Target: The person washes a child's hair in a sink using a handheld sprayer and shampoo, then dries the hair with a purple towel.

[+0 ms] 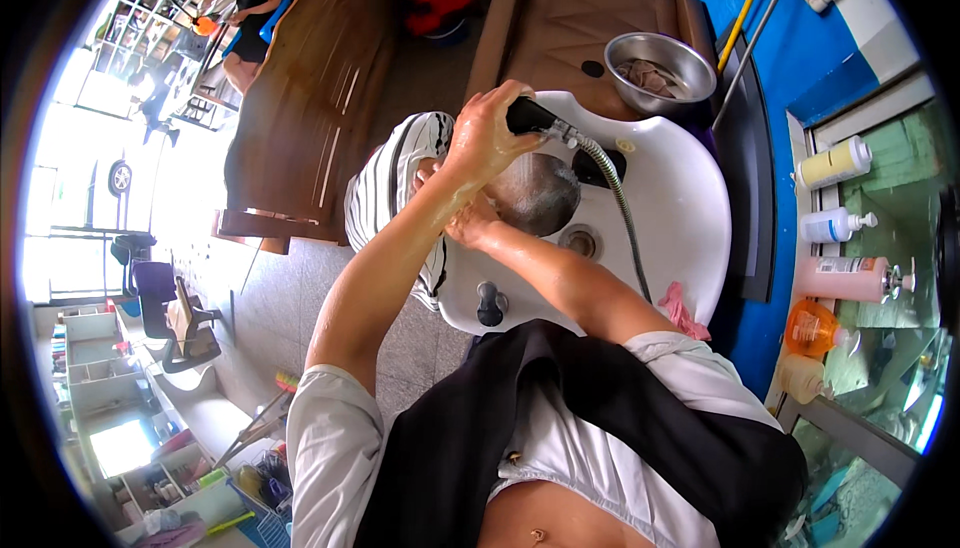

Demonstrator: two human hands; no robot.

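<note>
A person lies back with the wet, grey-haired head (pixel 537 195) in a white wash basin (pixel 690 188). A black-and-white striped cloth (pixel 385 178) lies around that person's upper body. My left hand (pixel 488 133), wet, is closed around a black shower head (pixel 527 116) just above the hair. From it a metal hose (pixel 618 188) curves down into the basin. My right hand (pixel 472 220) rests against the side of the person's head, below my left forearm. Its fingers are mostly hidden there.
A drain (pixel 579 241), a tap (pixel 490 303) and a pink cloth (pixel 682 310) are in or on the basin. Behind it, a metal bowl (pixel 660 73) sits on a brown padded seat (pixel 590 18). Several pump bottles (pixel 845 278) line the right ledge. A wooden bench (pixel 300 98) stands left.
</note>
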